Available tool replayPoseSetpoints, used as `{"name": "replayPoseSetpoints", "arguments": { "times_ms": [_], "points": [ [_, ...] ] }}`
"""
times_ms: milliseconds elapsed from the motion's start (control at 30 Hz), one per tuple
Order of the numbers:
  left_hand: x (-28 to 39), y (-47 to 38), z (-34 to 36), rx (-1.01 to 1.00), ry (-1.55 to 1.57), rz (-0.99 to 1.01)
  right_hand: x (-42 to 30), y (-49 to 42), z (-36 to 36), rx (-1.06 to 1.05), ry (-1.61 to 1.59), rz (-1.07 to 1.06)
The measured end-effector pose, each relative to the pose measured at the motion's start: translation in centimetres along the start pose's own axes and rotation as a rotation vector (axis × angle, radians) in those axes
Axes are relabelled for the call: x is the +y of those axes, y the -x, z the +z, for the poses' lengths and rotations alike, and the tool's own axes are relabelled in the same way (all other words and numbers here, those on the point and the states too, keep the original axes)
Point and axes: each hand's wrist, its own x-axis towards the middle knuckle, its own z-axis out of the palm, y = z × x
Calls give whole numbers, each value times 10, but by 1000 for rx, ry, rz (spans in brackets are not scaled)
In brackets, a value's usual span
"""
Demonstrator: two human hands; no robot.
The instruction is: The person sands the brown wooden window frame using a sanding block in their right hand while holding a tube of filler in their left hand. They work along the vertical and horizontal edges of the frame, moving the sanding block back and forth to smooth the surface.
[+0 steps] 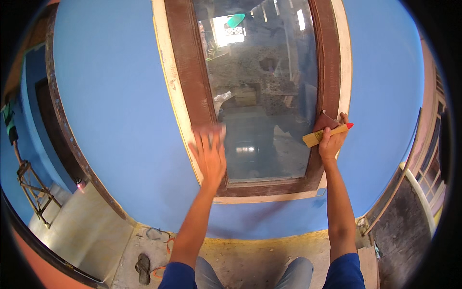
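A window with a brown wooden frame (189,68) and a glass pane (263,119) is set in a blue wall. My left hand (210,153) lies on the frame's left side, fingers spread and blurred; a reddish blur shows at its fingertips, and whether it holds something there is unclear. At the frame's lower right side, my right hand (332,141) grips a paintbrush (313,138) with pale bristles and a red-tipped wooden handle. A reddish-brown sheet, perhaps sandpaper (325,121), sits between that hand and the frame.
Sandals (143,268) lie on the floor at lower left. Farther left, a person (10,123) is on a wooden stand (36,188) beyond a doorway. A thin pole (397,180) leans at the right, near a low dark wall (404,220).
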Motion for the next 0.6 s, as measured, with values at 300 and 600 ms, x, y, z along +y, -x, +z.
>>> {"name": "replayPoseSetpoints", "arguments": {
  "times_ms": [300, 600],
  "points": [
    [-3, -4, -10, -35, -20, -15, 4, 2, 2, -21, 7, 14],
    [-13, 128, 23, -147, 25, -58, -2, 0, 3, 14, -11, -7]
  ]
}}
